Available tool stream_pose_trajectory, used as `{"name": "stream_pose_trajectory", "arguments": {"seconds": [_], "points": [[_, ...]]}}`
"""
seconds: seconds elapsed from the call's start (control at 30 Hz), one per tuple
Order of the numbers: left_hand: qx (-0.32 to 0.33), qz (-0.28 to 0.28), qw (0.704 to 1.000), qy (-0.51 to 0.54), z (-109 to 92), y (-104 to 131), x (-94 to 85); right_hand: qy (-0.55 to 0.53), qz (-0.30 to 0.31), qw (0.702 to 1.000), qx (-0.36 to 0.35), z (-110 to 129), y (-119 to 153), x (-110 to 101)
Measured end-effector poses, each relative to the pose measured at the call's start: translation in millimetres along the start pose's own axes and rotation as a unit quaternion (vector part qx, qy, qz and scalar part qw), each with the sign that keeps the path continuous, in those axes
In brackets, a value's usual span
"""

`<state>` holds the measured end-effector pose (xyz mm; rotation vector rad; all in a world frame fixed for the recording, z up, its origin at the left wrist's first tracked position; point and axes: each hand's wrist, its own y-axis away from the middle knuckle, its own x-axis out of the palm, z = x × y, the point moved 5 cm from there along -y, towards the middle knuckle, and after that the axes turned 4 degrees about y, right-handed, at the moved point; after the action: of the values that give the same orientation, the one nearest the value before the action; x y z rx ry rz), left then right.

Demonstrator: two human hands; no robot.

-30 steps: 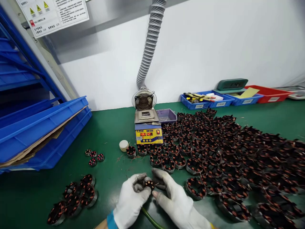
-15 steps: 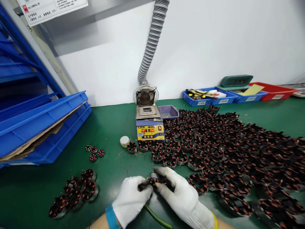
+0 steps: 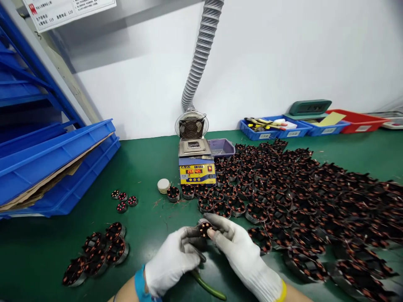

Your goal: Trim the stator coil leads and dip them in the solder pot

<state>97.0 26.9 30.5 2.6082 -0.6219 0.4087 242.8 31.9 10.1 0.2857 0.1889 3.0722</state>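
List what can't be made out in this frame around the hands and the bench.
- Wound coil part, head view: its lower half is hidden by the right hand and left hand.
- Green-handled tool: its working end is covered by the left hand.
- Wall notice: cut off by the top edge, print too small.
- Yellow unit's display: digits too small to read reliably.

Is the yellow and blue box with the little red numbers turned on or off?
On. The yellow and blue box shows glowing red numbers in its display, and a small red light shines beside them. The numbers are too blurry to read surely.
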Motion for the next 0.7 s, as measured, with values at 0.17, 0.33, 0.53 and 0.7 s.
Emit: {"name": "stream_pose_trajectory", "arguments": {"seconds": [0.17,0.33,0.53,0.7], "points": [[-0.003,-0.037,0.997,-0.067,15,-1,8.7,-0.05,0.029,0.998,0.037,-9,2,7],[0.012,-0.074,0.984,-0.163,1,12,0.9,-0.002,0.0,0.999,0.037,-10,5,4],[0.097,-0.149,0.96,-0.218,-28,24,-13.8,0.038,-0.023,0.999,0.017,-17,8,1],[0.065,-0.139,0.946,-0.285,-4,8,-12.5,0.067,-0.024,0.997,0.012,-17,12,1]]}}
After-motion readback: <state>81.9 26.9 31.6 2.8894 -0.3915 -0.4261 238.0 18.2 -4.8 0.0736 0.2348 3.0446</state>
